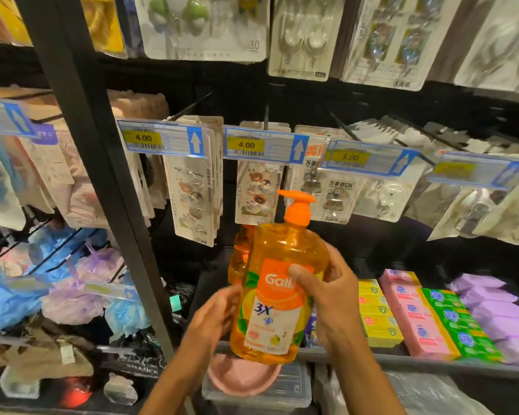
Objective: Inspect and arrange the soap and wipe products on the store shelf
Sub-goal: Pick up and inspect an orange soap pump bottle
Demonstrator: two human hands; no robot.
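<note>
An orange pump bottle of liquid soap (277,295) with a "Gali" label is held up in front of the shelf. My right hand (327,298) grips its right side, thumb across the label. My left hand (215,319) is blurred and sits by the bottle's lower left side; whether it touches is unclear. A second orange bottle (240,250) stands just behind it. On the shelf (402,359) to the right lie rows of boxed soap bars: yellow (378,316), pink (414,316) and green (459,322). Purple wipe packs (495,310) lie at the far right.
Hook packs (192,187) hang on pegs above, behind blue price strips (162,139). A black upright post (102,175) divides the rack. Bath sponges (81,298) fill the left side. A pink dish (243,375) and clear boxes (282,390) sit below the shelf.
</note>
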